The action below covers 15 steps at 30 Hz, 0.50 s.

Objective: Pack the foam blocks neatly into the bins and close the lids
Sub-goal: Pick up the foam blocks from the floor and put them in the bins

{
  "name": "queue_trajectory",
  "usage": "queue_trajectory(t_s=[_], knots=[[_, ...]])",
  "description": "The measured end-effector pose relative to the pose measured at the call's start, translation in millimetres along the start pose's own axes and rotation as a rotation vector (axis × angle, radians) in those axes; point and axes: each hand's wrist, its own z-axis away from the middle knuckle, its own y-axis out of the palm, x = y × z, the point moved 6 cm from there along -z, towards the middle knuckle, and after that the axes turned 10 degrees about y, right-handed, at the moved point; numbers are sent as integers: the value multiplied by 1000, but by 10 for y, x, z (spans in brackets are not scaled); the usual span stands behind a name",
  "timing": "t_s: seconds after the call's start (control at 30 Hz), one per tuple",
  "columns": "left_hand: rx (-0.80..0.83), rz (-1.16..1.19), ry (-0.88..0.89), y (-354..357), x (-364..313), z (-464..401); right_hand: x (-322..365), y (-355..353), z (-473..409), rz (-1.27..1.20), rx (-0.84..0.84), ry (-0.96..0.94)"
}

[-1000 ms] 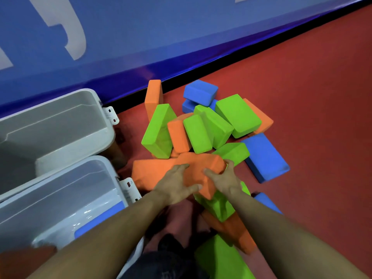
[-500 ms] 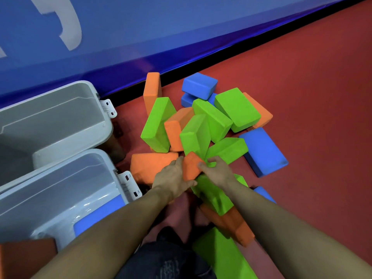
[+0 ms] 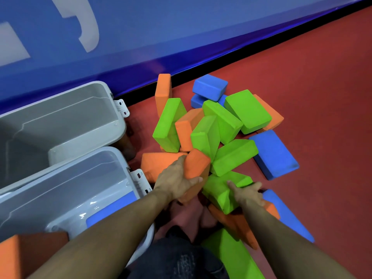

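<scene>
A pile of orange, green and blue foam blocks lies on the red floor. My left hand grips an orange block tilted on end at the pile's near side. My right hand rests with fingers spread on a green block just right of it. Two open grey bins stand at the left: the far bin looks bare inside, the near bin holds a blue block at its bottom.
A blue padded wall runs behind the pile and bins. White latches stick out from the bins' right ends. An orange block sits at the lower left. More green, orange and blue blocks lie near my knees.
My right hand has let go of the orange block and moved right onto the green block. My left hand keeps the orange block, now turned more upright.
</scene>
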Motion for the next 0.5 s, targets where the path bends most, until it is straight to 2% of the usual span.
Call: queue_trajectory(t_s=[0.13,0.3,0.5], knots=[[-16,25,31,-153,32,65,11,-66,119,-219,8,9],[-80,-20,37,-513,52,255,61,-232,445,-282,-34,-25],[-231,56,55,-1251,33,726,276,-642,971,-301,-128,-194]])
